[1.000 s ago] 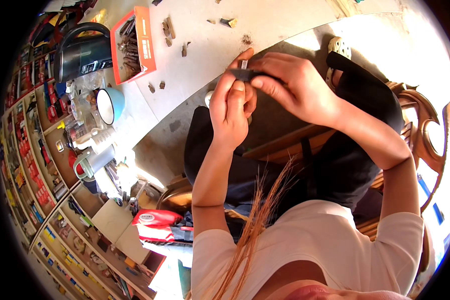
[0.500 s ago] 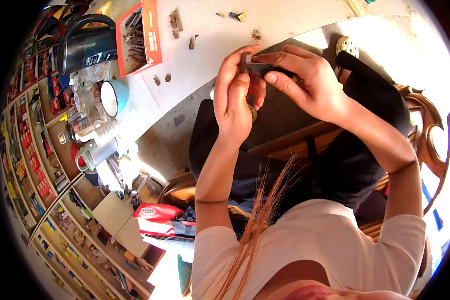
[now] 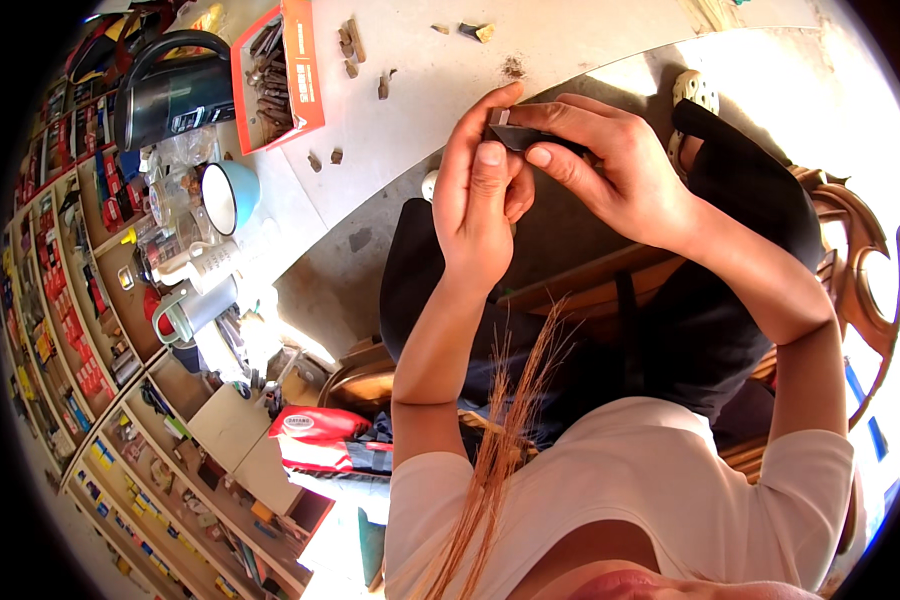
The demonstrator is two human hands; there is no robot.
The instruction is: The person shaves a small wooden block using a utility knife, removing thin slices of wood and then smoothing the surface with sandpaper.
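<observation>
Near the edge of the pale table, my left hand [image 3: 475,205] has its fingers curled round a small, partly hidden piece [image 3: 500,117], with the thumb raised beside it. My right hand [image 3: 625,180] grips a dark, flat blade-like tool [image 3: 518,137] between thumb and fingers, its tip at the small piece in my left hand. Just above my hands, dark crumbs [image 3: 513,68] lie on the table. An orange-red open box [image 3: 304,70] of brown stick-like pieces sits to the left, with several loose brown bits [image 3: 353,45] beside it.
The pale table [image 3: 400,130] also holds a black kettle [image 3: 170,100], a blue-white cup [image 3: 235,195] and clutter. Shelves of small goods [image 3: 70,320] fill the left. A red bag [image 3: 325,425] lies lower left. Carved wooden chair parts [image 3: 860,260] stand right, beside my dark-clad legs [image 3: 720,300].
Both hands have shifted slightly up and right in the picture, as has the table. My left fingers and thumb have readjusted round the small piece, and the blade's angle against it has altered.
</observation>
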